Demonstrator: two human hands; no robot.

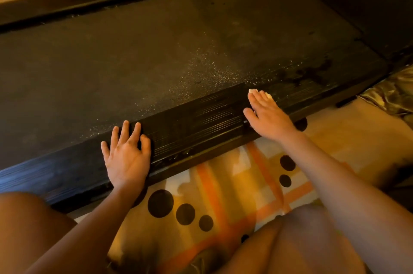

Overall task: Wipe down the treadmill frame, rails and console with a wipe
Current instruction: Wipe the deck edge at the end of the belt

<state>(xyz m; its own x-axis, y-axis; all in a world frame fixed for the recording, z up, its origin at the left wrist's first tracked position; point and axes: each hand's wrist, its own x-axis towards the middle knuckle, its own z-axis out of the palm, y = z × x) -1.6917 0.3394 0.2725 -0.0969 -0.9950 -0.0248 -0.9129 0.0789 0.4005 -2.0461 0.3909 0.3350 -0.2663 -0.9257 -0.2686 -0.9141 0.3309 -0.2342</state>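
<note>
Right hand [267, 115] lies flat, pressing the wipe [268, 95] on the rail [201, 121]. Unpinched, the wipe may slip out ahead. Left hand [126, 157] braces, fingers spread.

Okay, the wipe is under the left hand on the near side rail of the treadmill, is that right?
Not quite. The wipe is under the right hand, not the left, on the near side rail. The head view shows it peeking out beyond that hand; the left hand lies bare on the rail.
</note>
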